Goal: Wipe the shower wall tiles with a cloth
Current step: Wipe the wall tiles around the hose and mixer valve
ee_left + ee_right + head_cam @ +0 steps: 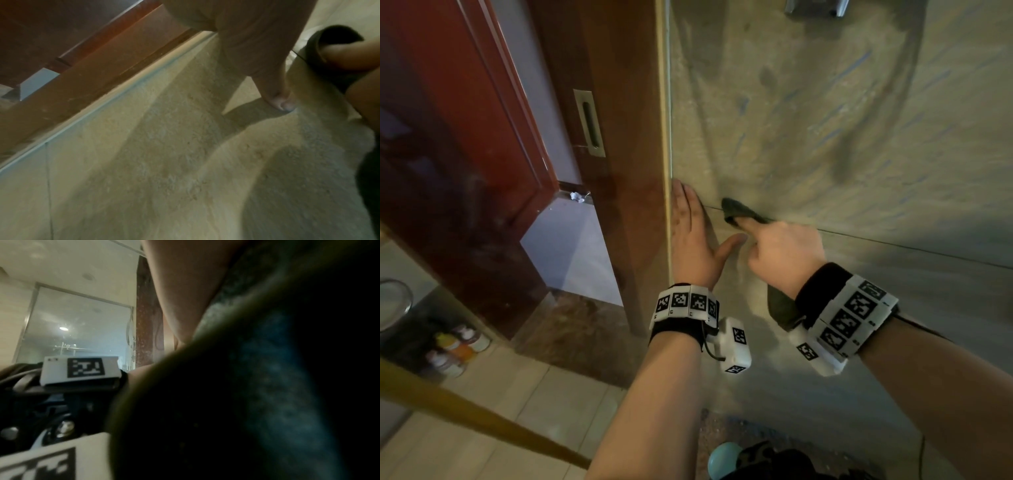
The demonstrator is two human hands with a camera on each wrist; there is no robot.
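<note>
Cloth (739,210) sits on the tile wall (825,120) at a grout line, gripped by the right hand (784,253); left hand (693,236) lies flat, fingers straight, on the wall beside the door frame (633,137)

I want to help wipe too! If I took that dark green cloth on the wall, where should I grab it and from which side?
Probably grab the loose end of the dark green cloth that hangs below the right hand, coming from underneath. The upper end is pressed against the tiled wall, so it is harder to pinch. The left hand lies flat on the wall beside it.
</note>
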